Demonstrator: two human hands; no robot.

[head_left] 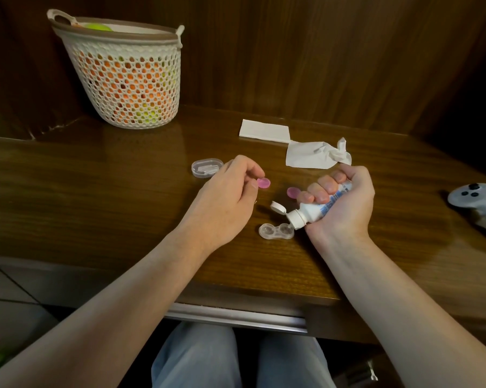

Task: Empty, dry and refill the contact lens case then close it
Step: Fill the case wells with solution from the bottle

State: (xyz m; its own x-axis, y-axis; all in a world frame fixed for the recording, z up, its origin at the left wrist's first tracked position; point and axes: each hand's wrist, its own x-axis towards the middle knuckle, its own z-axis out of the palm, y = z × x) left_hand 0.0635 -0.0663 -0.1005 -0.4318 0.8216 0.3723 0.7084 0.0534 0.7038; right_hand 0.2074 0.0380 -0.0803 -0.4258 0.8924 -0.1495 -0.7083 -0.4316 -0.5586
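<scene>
Head view — refilling stage. The right hand (345,203) has its grip wrapped full round the solution bottle (317,208), tipped nozzle-down with the flip cap (278,207) hanging open, the spout just over the right-hand well of the clear contact lens case (276,231), which lies on the wooden surface (96,191) near its front edge. The left hand (225,197) pinches one pink cap (263,182) between thumb and fingertips, held off the surface; the second pink cap (293,192) lies just behind the bottle-holding fingers. A crumpled tissue (317,156) and a folded tissue (264,131) lie farther back, and a small clear box (207,168) sits beside the left hand.

To do this step well, the squeeze should probably be gentle and short, the nozzle kept centred over one well without touching it — whether either well already holds liquid cannot be told. The unheld case may skid; the pinched cap looks ready for whichever well is filled.
</scene>
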